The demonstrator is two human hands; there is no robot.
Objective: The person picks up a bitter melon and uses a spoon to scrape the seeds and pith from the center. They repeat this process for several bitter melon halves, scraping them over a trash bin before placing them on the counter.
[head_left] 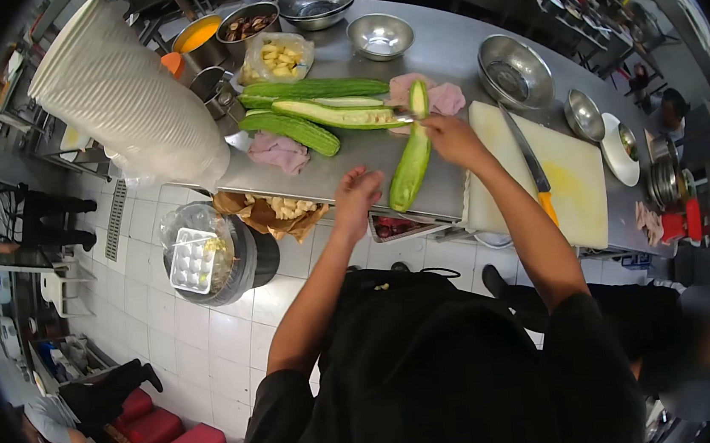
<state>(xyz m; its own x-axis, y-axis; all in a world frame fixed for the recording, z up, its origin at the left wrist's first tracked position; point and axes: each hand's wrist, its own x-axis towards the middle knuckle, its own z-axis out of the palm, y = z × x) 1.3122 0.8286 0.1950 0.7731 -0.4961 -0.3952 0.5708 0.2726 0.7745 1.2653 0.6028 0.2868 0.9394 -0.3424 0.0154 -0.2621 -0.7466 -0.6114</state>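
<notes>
My right hand (452, 140) is closed round a metal spoon (405, 115), whose bowl points left. Under and beside that hand, a halved bitter melon (411, 169) lies lengthwise on the steel table, its pale hollowed side facing up. My left hand (359, 197) hovers at the table's front edge, left of this half, fingers loosely bent and apart with nothing in them. Another bitter melon half (336, 115), cut side up with pale pith showing, lies further left. Whole-looking bitter melons (312, 89) with bumpy green skin rest around it.
On the right, a knife (528, 149) lies across a cutting board (577, 174). Pink cloths (278, 152), steel bowls (381, 36) and a bag of yellow pieces (278, 58) share the table (458, 49). Tall stacked containers (129, 89) and a bin (255, 252) stand left. Other people are nearby.
</notes>
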